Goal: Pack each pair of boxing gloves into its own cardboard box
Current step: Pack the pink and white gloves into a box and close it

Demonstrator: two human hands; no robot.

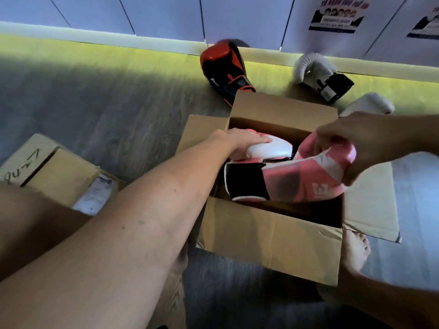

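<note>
An open cardboard box (270, 238) stands on the floor in front of me. Two pink-and-white boxing gloves sit in its opening. My left hand (244, 141) grips the far glove (273, 148) by its white padded part. My right hand (356, 143) grips the near glove (306, 179) at its pink rounded end, and that glove lies across the box with its black cuff to the left. Behind the box lie a red-and-black glove (223, 65) and two white gloves (316, 70) (370, 103), the second partly hidden by my right arm.
A second cardboard box (54, 172) with a white label stands at the left, beside my knee. My bare foot (356, 250) rests by the open box's right corner. A wall with posters (337, 15) runs along the back.
</note>
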